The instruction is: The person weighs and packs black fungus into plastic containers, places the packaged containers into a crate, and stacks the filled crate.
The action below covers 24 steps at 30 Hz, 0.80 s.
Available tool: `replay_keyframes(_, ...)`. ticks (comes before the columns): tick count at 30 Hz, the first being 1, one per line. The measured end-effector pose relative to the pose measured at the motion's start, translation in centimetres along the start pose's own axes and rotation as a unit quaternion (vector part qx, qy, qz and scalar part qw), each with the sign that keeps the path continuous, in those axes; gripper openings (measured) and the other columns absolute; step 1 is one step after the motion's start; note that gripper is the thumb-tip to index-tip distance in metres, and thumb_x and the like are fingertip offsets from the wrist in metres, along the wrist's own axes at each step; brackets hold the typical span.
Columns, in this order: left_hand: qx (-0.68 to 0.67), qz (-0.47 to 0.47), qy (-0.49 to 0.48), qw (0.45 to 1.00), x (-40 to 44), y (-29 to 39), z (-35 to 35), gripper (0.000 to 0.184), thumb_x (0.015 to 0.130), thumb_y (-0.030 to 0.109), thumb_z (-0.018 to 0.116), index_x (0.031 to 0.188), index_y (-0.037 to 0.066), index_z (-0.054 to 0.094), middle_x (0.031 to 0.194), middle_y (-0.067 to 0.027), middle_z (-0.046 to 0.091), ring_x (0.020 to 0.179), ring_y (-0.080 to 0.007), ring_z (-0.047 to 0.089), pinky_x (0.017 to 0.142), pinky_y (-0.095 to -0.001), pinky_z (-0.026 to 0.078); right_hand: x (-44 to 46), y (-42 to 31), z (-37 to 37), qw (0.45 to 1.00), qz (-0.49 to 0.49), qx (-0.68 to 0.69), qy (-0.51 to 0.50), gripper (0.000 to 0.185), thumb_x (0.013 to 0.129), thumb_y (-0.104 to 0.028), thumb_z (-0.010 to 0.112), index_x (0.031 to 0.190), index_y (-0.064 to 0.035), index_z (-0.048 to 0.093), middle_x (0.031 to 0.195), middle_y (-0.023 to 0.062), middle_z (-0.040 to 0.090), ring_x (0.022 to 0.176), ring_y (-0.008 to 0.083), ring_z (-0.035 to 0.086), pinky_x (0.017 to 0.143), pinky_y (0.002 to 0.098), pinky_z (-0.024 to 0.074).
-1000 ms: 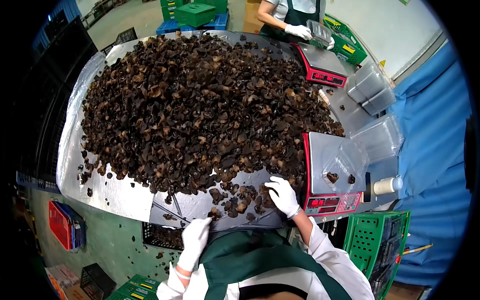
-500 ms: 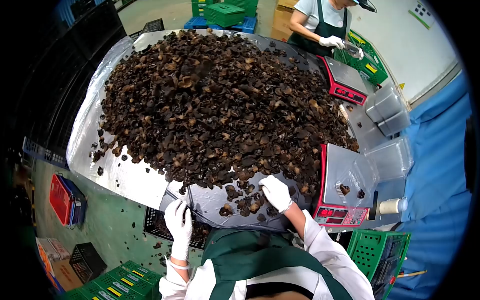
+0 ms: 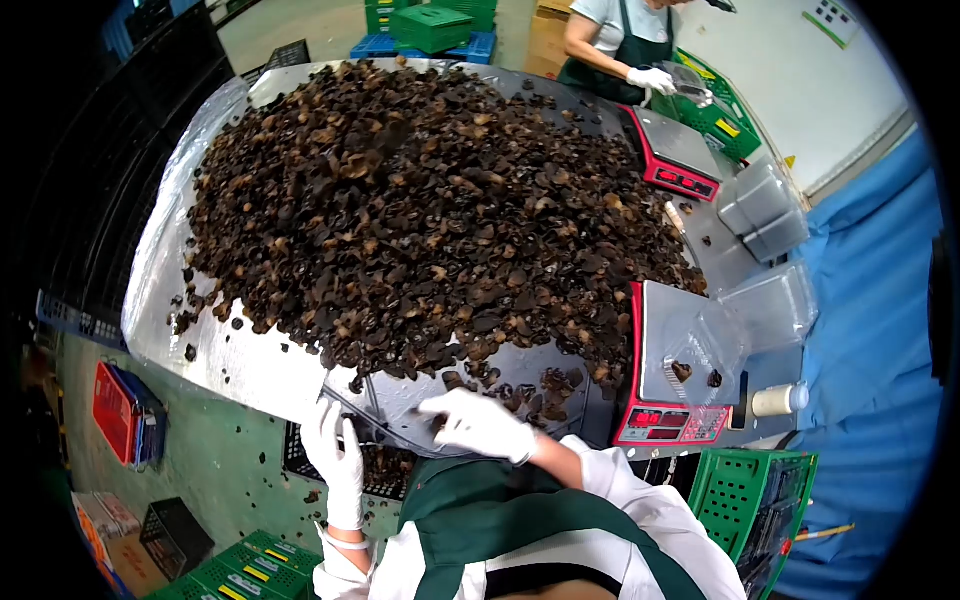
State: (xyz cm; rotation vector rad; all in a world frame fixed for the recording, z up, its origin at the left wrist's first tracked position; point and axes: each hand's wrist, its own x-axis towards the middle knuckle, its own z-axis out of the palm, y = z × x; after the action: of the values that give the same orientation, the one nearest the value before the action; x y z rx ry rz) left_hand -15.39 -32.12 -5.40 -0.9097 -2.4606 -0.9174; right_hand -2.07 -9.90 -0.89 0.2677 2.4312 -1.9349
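Observation:
A large heap of dark brown wood ear mushrooms (image 3: 430,220) covers most of the metal table (image 3: 270,370). My right hand (image 3: 482,424), in a white glove, is over the table's front edge, left of some loose mushroom pieces (image 3: 545,392). It is smeared by motion; a dark bit shows by its fingertips, and I cannot tell whether it is held. My left hand (image 3: 338,462), also gloved, hovers at the front edge with its fingers stretched out and apart, nothing visible in them. Below and beside it sits a black crate (image 3: 300,455) with mushroom pieces inside.
A red scale (image 3: 680,345) bearing a clear plastic box (image 3: 705,345) with two pieces stands right. Behind it are another scale (image 3: 675,150) and stacked clear boxes (image 3: 765,205). A co-worker (image 3: 630,50) holds a clear box. Green crates (image 3: 745,500) stand at lower right.
My right hand has swept left from the loose pieces toward my left hand. My left hand has shifted slightly left and down. The whole view has shifted a little.

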Motion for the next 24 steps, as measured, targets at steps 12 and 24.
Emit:
replay_keyframes(12, -0.18, 0.064, -0.217, 0.957, -1.7, 7.1, 11.3, 0.066, 0.075, 0.031, 0.074, 0.127, -0.002, 0.05, 0.122, -0.022, 0.055, 0.112, -0.0383, 0.051, 0.097, -0.0443, 0.04, -8.4, 11.3, -8.0, 0.865, 0.021, -0.396, 0.308, 0.049, 0.08, -0.034, 0.069, 0.121, -0.0109, 0.059, 0.12, 0.0177, 0.056, 0.114, 0.036, 0.05, 0.099, 0.0444, 0.0394)
replay_keyframes(24, -0.146, 0.258, -0.334, 0.895, -0.9, 9.0, 9.9, 0.066, 0.073, 0.043, 0.073, 0.128, 0.009, 0.054, 0.132, -0.0143, 0.05, 0.123, -0.0353, 0.045, 0.099, -0.0442, 0.038, -7.3, 9.8, -2.8, 0.864, 0.008, -0.493, 0.102, 0.089, 0.071, -0.069, 0.059, 0.141, -0.0186, 0.041, 0.145, 0.0181, 0.034, 0.133, 0.046, 0.028, 0.11, 0.0566, 0.0162)
